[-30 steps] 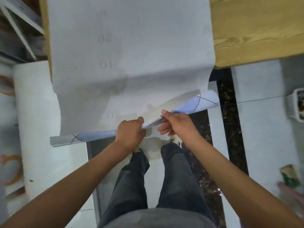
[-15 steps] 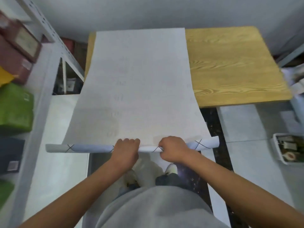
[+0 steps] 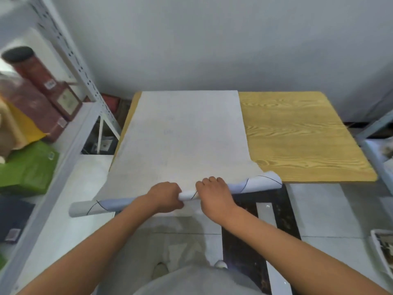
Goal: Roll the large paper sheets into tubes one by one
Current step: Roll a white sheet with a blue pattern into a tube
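Clearly light, thin, easily creased: sheet (image 3: 182, 141) flat on table (image 3: 297, 135), near end wound into roll (image 3: 189, 195) hanging just off the near edge. Best held mid-roll, evenly, without squeezing. Left hand (image 3: 164, 196) and right hand (image 3: 214, 195) side by side, fingers curled over roll, forearms reaching forward.

1 head camera (wide-angle) looks forward and down, close above the table (image 3: 297, 133)
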